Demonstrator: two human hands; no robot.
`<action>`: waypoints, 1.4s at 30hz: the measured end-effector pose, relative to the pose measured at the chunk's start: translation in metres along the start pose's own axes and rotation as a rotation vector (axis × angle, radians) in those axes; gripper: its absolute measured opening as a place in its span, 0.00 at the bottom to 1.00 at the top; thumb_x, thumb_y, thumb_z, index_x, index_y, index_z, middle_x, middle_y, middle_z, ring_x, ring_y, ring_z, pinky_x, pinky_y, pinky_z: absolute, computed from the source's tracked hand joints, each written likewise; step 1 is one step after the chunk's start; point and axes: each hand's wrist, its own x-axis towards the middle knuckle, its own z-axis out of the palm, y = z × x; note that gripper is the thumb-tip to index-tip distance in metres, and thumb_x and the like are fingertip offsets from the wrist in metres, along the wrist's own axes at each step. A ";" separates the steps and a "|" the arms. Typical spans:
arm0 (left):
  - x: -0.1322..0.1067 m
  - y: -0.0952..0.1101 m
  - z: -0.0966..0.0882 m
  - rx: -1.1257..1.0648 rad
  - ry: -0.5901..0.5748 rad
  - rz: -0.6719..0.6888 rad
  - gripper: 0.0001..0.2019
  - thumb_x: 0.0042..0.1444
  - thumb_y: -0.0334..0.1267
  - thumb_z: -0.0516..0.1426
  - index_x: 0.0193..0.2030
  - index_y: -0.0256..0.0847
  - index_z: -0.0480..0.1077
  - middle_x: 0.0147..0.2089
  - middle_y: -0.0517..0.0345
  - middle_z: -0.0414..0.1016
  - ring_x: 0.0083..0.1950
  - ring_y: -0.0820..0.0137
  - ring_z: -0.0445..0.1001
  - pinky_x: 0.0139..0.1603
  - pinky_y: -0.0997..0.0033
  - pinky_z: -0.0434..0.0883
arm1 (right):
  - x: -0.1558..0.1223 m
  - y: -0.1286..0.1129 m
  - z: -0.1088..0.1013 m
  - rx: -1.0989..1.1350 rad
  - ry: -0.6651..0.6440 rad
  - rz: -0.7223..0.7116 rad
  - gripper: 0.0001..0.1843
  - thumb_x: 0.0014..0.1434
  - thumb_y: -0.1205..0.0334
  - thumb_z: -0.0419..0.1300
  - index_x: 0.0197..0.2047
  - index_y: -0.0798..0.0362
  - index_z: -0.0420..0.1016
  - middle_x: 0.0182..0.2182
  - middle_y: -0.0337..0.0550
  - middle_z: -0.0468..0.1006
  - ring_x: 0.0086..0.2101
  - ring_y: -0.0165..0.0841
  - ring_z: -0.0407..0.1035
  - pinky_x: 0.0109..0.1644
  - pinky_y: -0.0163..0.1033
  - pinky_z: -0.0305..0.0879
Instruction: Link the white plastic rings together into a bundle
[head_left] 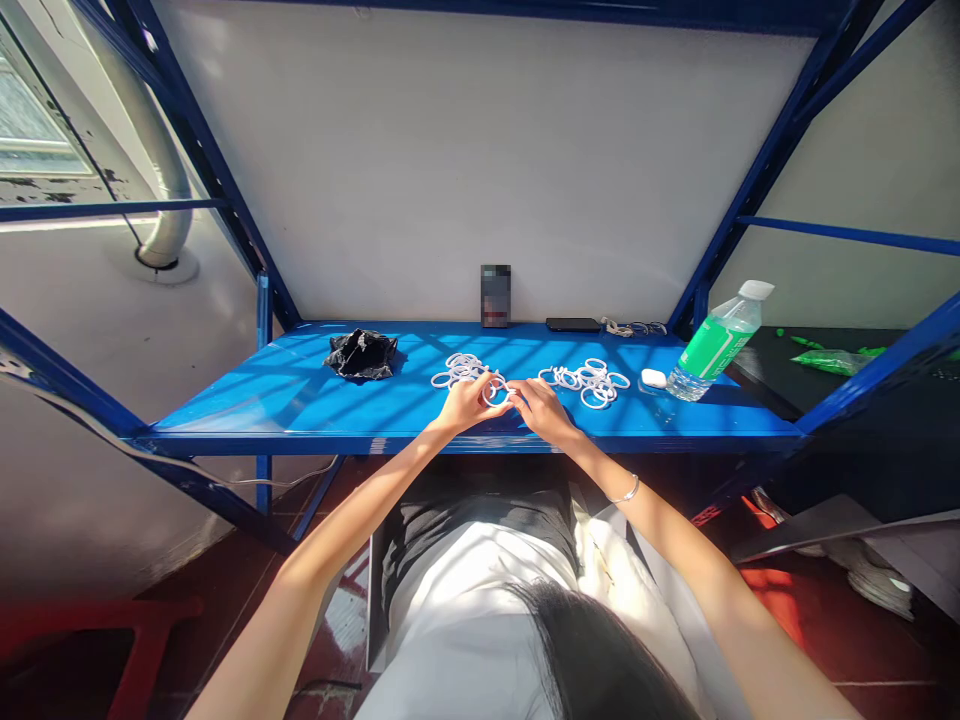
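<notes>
Between my hands is a white ring (495,390), upright above the blue shelf's front edge. My left hand (466,402) pinches it from the left side. Thumb and fingers of my right hand (541,408) are closed together at the ring's right side. Whether a small piece sits in those right fingertips is too fine to make out. Behind my left hand lies a pile of white rings (459,368). Another heap of white rings (594,382) spreads just beyond and to the right of my right hand.
A crumpled black plastic bag (363,355) stands at the left of the blue shelf (247,412). A green-labelled bottle (716,345) and a small white case (654,379) are at the right. Along the wall are a dark box (496,296), a black phone (572,325) and cables (634,328).
</notes>
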 end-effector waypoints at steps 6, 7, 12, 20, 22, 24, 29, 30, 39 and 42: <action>0.000 0.000 -0.002 0.010 0.003 0.025 0.21 0.58 0.59 0.58 0.37 0.41 0.65 0.21 0.66 0.65 0.20 0.75 0.63 0.22 0.76 0.59 | -0.001 -0.003 -0.002 -0.005 0.041 0.013 0.19 0.73 0.52 0.46 0.48 0.51 0.75 0.36 0.49 0.80 0.38 0.40 0.73 0.49 0.48 0.68; 0.000 0.001 -0.003 0.009 -0.005 0.025 0.20 0.58 0.59 0.59 0.35 0.42 0.64 0.21 0.66 0.65 0.20 0.75 0.62 0.21 0.76 0.59 | -0.001 -0.002 -0.002 -0.002 0.047 0.014 0.19 0.73 0.52 0.46 0.47 0.51 0.76 0.36 0.49 0.80 0.38 0.40 0.73 0.49 0.48 0.69; 0.001 0.003 -0.004 0.008 -0.015 0.051 0.22 0.56 0.58 0.60 0.31 0.42 0.60 0.20 0.67 0.62 0.19 0.76 0.59 0.21 0.76 0.57 | -0.002 0.000 0.001 0.020 0.060 0.003 0.19 0.73 0.52 0.47 0.43 0.51 0.76 0.35 0.49 0.80 0.37 0.41 0.73 0.47 0.49 0.69; 0.001 0.002 -0.002 0.033 -0.013 0.075 0.21 0.58 0.58 0.58 0.30 0.42 0.59 0.20 0.68 0.60 0.19 0.77 0.60 0.20 0.76 0.57 | -0.003 0.001 0.002 0.024 0.032 0.024 0.15 0.72 0.56 0.49 0.38 0.51 0.72 0.34 0.48 0.80 0.37 0.40 0.73 0.47 0.48 0.68; 0.001 0.002 -0.002 0.040 -0.029 0.065 0.21 0.59 0.58 0.57 0.30 0.42 0.59 0.20 0.67 0.61 0.19 0.76 0.60 0.21 0.76 0.57 | -0.003 0.001 0.002 0.023 0.016 0.026 0.14 0.72 0.56 0.49 0.38 0.51 0.71 0.34 0.48 0.80 0.37 0.40 0.72 0.46 0.47 0.67; 0.001 0.003 -0.002 0.046 -0.037 0.061 0.21 0.59 0.57 0.57 0.30 0.42 0.59 0.20 0.67 0.62 0.19 0.76 0.61 0.21 0.76 0.57 | -0.002 0.000 0.001 0.014 0.000 0.034 0.14 0.72 0.57 0.49 0.37 0.50 0.71 0.34 0.47 0.79 0.36 0.40 0.72 0.46 0.47 0.67; 0.001 0.003 -0.001 0.063 -0.036 0.056 0.21 0.59 0.57 0.57 0.29 0.43 0.58 0.19 0.66 0.61 0.19 0.76 0.61 0.21 0.75 0.56 | -0.002 -0.001 -0.001 0.001 -0.039 0.056 0.13 0.71 0.59 0.49 0.37 0.50 0.72 0.34 0.47 0.79 0.36 0.40 0.70 0.47 0.47 0.65; 0.001 0.002 -0.001 0.065 -0.039 0.054 0.21 0.59 0.57 0.56 0.29 0.43 0.58 0.19 0.66 0.61 0.19 0.76 0.61 0.21 0.75 0.56 | -0.002 -0.001 -0.001 0.002 -0.041 0.054 0.14 0.71 0.59 0.49 0.37 0.50 0.72 0.33 0.47 0.79 0.36 0.40 0.70 0.47 0.47 0.65; -0.001 0.000 -0.001 0.083 -0.066 0.057 0.20 0.59 0.56 0.56 0.29 0.43 0.59 0.20 0.65 0.64 0.19 0.75 0.61 0.22 0.75 0.56 | -0.002 0.000 -0.001 -0.009 -0.015 0.025 0.17 0.72 0.57 0.48 0.34 0.50 0.72 0.30 0.45 0.78 0.33 0.38 0.69 0.44 0.44 0.64; -0.002 0.000 0.000 0.090 -0.036 0.051 0.19 0.59 0.56 0.57 0.30 0.43 0.60 0.21 0.64 0.64 0.19 0.75 0.62 0.22 0.75 0.57 | -0.001 -0.002 -0.001 -0.008 -0.011 0.025 0.16 0.72 0.57 0.48 0.36 0.50 0.72 0.31 0.45 0.79 0.34 0.38 0.70 0.45 0.44 0.65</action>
